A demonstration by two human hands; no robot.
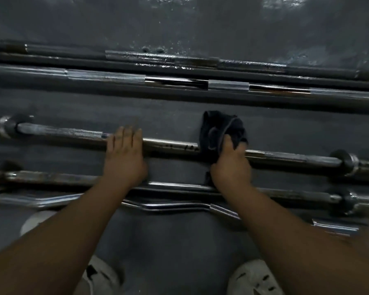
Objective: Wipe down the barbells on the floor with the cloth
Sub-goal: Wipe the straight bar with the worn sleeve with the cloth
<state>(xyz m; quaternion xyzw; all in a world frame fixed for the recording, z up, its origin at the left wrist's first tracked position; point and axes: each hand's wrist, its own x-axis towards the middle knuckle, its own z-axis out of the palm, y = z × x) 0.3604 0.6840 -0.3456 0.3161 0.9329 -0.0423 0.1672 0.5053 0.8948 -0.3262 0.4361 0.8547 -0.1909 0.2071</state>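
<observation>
Gripping cloth on barbell | right hand | left hand flat beside

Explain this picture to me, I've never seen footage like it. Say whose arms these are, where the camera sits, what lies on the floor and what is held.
There is no machine here: one camera worn on a person's head looks down at their own two arms. The left hand rests flat on a barbell lying on the dark floor. The right hand grips a dark cloth pressed against that same bar. More straight bars lie farther away, and a curved bar lies nearer the person's light shoes.
</observation>
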